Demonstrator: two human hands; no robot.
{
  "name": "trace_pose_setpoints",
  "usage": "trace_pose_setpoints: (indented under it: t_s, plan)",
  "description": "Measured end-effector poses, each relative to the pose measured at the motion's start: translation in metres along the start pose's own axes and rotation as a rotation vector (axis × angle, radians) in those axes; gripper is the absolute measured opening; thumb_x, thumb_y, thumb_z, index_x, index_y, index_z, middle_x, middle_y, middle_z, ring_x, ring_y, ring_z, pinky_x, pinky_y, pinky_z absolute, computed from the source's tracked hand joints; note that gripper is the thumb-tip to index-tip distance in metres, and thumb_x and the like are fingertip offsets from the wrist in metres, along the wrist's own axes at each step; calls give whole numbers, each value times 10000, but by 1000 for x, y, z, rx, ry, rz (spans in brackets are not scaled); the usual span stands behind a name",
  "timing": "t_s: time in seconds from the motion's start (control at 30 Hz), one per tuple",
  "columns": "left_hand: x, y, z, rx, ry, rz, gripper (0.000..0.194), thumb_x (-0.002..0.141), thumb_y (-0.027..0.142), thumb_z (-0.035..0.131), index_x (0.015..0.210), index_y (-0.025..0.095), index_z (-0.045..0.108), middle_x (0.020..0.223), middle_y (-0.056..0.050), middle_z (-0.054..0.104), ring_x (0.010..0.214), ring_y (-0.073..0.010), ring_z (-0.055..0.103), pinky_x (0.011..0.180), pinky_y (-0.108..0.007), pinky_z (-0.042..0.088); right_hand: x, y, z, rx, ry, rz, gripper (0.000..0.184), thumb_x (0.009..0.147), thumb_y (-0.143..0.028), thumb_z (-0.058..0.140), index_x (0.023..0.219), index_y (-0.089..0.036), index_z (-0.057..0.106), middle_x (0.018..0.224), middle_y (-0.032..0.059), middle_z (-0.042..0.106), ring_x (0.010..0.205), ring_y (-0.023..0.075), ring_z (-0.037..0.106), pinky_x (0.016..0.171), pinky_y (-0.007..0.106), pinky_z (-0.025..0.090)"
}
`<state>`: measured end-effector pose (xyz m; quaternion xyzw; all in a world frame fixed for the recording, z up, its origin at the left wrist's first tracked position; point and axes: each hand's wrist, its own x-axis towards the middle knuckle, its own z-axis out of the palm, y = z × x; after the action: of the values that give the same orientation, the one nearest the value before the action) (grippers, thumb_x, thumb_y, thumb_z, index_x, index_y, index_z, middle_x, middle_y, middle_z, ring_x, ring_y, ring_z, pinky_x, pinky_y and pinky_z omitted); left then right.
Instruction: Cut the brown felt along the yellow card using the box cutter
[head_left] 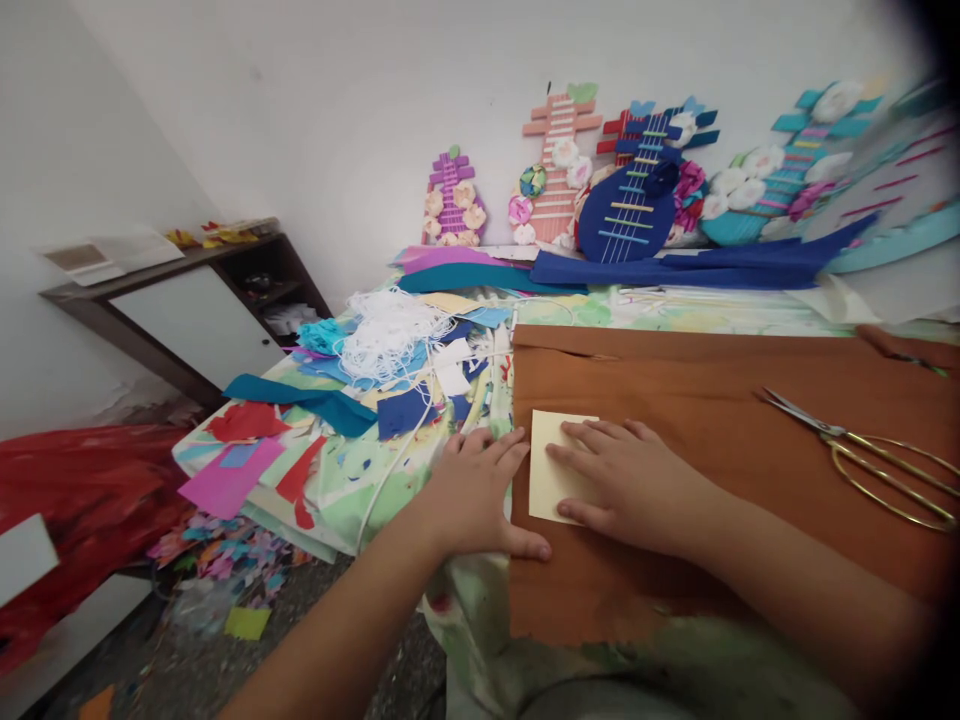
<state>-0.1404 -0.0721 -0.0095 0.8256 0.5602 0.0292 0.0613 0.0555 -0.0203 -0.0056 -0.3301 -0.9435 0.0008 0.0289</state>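
A large brown sheet (675, 370), likely fabric or paper, lies spread over the table. Near its left edge rests a pale yellow rectangular piece (546, 490). My right hand (622, 475) lies flat on this piece, fingers spread, covering its right part. At the brown sheet's left edge, my left hand (480, 495) is spread out, its thumb on the sheet and its fingertips close to the yellow piece's left side. Gold-handled scissors (844, 435) lie on the sheet to the right, blades slightly apart, out of both hands.
White string (394, 335) is heaped with coloured scraps (330, 400) on the table's left. Decorated lute-shaped crafts (626, 215) lean against the back wall, behind a folded blue strip (675, 270). A low cabinet (187, 325) and a red heap (97, 500) are at left.
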Motion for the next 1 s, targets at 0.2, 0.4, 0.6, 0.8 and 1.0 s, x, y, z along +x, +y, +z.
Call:
trace_pose_setpoints:
  t_s: [0.2, 0.4, 0.6, 0.8, 1.0]
  plan:
    - [-1, -2, 3, 11, -3, 7, 990, 518, 793, 480, 1287, 187, 336, 1357, -21, 295, 1139, -349, 271, 923, -496, 199, 0, 1, 0, 13, -10, 9, 493, 754, -520, 419, 1176, -268, 466, 1270, 95, 440, 1121, 312, 403, 830, 520, 332]
    - [-1, -2, 2, 14, -4, -1, 971, 522, 793, 477, 1286, 211, 334, 1359, -12, 291, 1140, -346, 274, 917, -488, 216, 2, 1, 1, 36, -12, 13, 496, 747, -515, 443, 1172, -262, 476, 1256, 97, 449, 1119, 314, 399, 835, 509, 342]
    - [-1, -2, 2, 18, -7, -4, 976, 523, 782, 496, 1281, 186, 342, 1356, -17, 296, 1140, -345, 269, 920, -500, 213, 1, 1, 1, 33, -5, 1, 487, 750, -519, 438, 1164, -265, 479, 1247, 99, 456, 1110, 316, 403, 807, 510, 356]
    - [0, -1, 1, 19, -6, 1, 978, 520, 779, 505, 1279, 183, 345, 1351, -17, 306, 1138, -344, 271, 921, -495, 221, 2, 1, 0, 21, 0, 6, 478, 754, -513, 433, 1166, -275, 476, 1241, 96, 461, 1107, 313, 407, 800, 498, 361]
    - [-1, -1, 2, 15, -12, -6, 975, 529, 784, 488, 1291, 196, 329, 1358, -9, 292, 1145, -348, 265, 919, -499, 225, 1, 4, 3, 16, -2, 7, 472, 772, -502, 410, 1191, -290, 453, 1271, 93, 435, 1135, 316, 386, 815, 514, 340]
